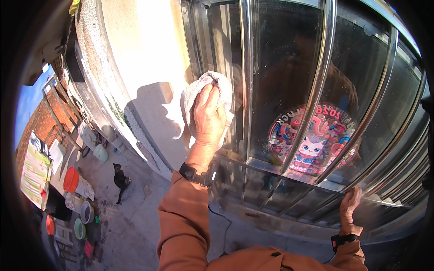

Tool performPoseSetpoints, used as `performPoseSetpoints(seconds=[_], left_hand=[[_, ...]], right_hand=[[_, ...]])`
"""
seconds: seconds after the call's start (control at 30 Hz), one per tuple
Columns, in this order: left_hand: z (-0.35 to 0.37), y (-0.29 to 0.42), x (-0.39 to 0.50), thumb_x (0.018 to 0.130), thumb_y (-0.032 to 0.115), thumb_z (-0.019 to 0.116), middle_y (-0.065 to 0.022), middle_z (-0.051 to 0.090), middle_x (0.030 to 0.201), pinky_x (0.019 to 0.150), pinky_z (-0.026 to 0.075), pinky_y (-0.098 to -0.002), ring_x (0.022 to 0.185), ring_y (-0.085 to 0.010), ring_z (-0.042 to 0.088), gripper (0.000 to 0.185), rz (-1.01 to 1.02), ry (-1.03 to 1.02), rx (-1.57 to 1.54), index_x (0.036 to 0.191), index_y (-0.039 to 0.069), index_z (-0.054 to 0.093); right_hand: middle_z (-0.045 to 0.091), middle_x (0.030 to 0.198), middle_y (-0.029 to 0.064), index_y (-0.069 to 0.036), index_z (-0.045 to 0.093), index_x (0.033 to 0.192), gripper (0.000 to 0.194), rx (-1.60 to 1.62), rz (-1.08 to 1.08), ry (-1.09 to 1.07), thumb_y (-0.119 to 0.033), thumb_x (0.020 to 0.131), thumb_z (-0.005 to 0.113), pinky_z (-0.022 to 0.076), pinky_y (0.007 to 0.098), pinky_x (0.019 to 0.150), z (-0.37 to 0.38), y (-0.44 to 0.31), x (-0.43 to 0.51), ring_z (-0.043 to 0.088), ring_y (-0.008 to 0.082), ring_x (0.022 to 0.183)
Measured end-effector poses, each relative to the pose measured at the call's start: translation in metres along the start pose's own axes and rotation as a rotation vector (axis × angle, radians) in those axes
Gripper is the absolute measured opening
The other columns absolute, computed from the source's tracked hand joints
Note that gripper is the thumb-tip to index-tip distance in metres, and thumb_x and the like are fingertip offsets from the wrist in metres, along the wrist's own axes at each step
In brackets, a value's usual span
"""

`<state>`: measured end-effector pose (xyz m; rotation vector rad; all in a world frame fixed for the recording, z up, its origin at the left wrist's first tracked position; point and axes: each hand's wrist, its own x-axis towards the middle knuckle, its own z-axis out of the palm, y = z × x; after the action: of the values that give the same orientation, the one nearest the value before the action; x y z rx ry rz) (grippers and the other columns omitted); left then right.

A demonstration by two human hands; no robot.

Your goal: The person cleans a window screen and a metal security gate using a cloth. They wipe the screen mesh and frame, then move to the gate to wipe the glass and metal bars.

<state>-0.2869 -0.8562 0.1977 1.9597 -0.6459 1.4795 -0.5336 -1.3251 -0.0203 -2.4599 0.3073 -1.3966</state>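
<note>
A pale, damp-looking cloth [222, 84] is bunched under my left hand [208, 118], which presses it to the left edge of the window, beside the sunlit wall [145, 40]. Some of the cloth hangs below my fingers. Upright metal bars [246, 84] stand in front of the dark window glass [284, 50]. Low on the right, my right hand [352, 201] is closed around the horizontal metal rail [325, 184] at the foot of the bars; its fingertips are partly hidden. Behind the bars, a round colourful sticker [312, 152] with a cartoon animal and writing shows on the glass.
Below the window runs a concrete ledge [271, 218]. A black cable [225, 218] trails to the ground. Out in the yard are a dark cat [120, 179], an orange bucket [70, 179], a green basin [80, 228] and a grey basin [87, 212]. A rough stone edge [140, 139] borders the wall.
</note>
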Motion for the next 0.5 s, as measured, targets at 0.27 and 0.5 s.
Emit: performPoseSetpoints(seconds=[0.27, 0.5], left_hand=[[0.003, -0.014, -0.120, 0.074, -0.007, 0.059, -0.0239, 0.060, 0.115, 0.097, 0.046, -0.0433, 0.109, -0.0399, 0.058, 0.033, -0.123, -0.153, -0.006, 0.106, -0.005, 0.063], [0.001, 0.005, 0.028, 0.077, -0.007, 0.056, -0.0235, 0.059, 0.118, 0.097, 0.045, -0.0416, 0.110, -0.0402, 0.056, 0.034, 0.042, 0.106, 0.035, 0.110, -0.004, 0.060]], right_hand=[[0.052, 0.086, 0.0153, 0.000, 0.055, 0.109, 0.025, -0.010, -0.065, 0.084, 0.003, 0.086, 0.046, 0.0448, 0.0365, 0.071, 0.002, -0.009, 0.005, 0.053, 0.0310, 0.077], [0.053, 0.088, 0.0149, -0.001, 0.054, 0.111, 0.026, 0.010, -0.038, 0.042, 0.003, 0.087, 0.047, 0.0448, 0.0353, 0.070, 0.001, -0.008, 0.005, 0.053, 0.0294, 0.077]])
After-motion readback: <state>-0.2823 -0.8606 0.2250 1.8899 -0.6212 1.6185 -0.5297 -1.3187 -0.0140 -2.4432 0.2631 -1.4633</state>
